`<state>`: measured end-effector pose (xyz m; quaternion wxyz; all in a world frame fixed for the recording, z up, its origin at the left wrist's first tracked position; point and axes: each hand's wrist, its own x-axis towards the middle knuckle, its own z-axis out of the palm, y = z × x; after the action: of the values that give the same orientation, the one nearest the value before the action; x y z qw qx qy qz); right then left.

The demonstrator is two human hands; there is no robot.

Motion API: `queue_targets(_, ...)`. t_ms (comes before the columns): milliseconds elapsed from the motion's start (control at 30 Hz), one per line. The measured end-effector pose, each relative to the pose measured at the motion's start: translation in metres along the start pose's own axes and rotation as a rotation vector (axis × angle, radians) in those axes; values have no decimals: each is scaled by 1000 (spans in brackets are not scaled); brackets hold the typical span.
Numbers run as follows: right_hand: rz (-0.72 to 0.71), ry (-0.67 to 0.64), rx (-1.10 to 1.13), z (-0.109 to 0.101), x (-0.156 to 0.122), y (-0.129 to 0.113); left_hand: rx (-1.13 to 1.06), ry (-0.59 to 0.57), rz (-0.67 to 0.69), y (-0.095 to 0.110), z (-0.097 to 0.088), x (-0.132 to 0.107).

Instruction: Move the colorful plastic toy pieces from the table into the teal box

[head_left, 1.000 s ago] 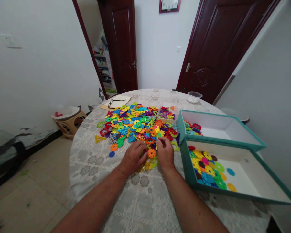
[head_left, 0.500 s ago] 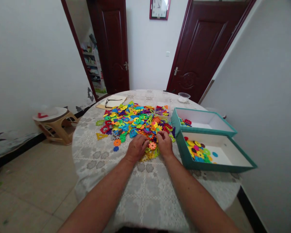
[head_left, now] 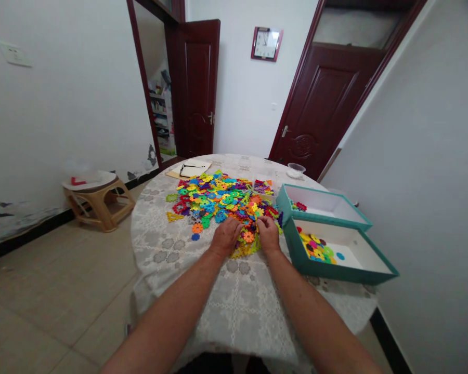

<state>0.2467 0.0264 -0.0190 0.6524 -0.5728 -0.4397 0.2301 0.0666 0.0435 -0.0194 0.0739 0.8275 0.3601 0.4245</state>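
Observation:
A heap of colourful plastic snowflake-shaped linking pieces [head_left: 214, 195] is spread over the table. At its near edge my left hand [head_left: 226, 236] rests back up, fingers curled in against the pieces; what they hold, if anything, is hidden. My right hand [head_left: 268, 235] is just across from it, thumb and fingers pinched together beside yellow pieces, but I cannot make out what is in them. Between the hands lies an orange flower-shaped piece [head_left: 248, 237], with yellow pieces [head_left: 244, 251] nearer to me.
On the right stand two teal boxes, the nearer box [head_left: 347, 274] and the farther box [head_left: 335, 195], each with some pieces inside. A clear container [head_left: 264, 188] of pieces, glasses [head_left: 191, 168] on paper and a clear bowl [head_left: 296, 169] sit farther back. A stool [head_left: 101, 205] stands left.
The camera view has tilted up and shifted, so the scene sits lower. Both hands stay at the heap's near edge, with only slight finger movement.

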Motion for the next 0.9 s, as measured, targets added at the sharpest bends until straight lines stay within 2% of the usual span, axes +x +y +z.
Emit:
queue_targets(233, 2, -16, 15, 0, 2, 7, 39, -26, 20, -2, 1, 1)
queue_targets(433, -4, -27, 1, 0, 1, 6, -27, -29, 7, 3, -3, 0)
queue_targets(633, -12, -35, -20, 4, 0, 5, -68, -104, 55, 3, -6, -2)
queue_targets(900, 21, -56, 15, 2, 1, 3, -76, -60, 51, 1, -6, -3)
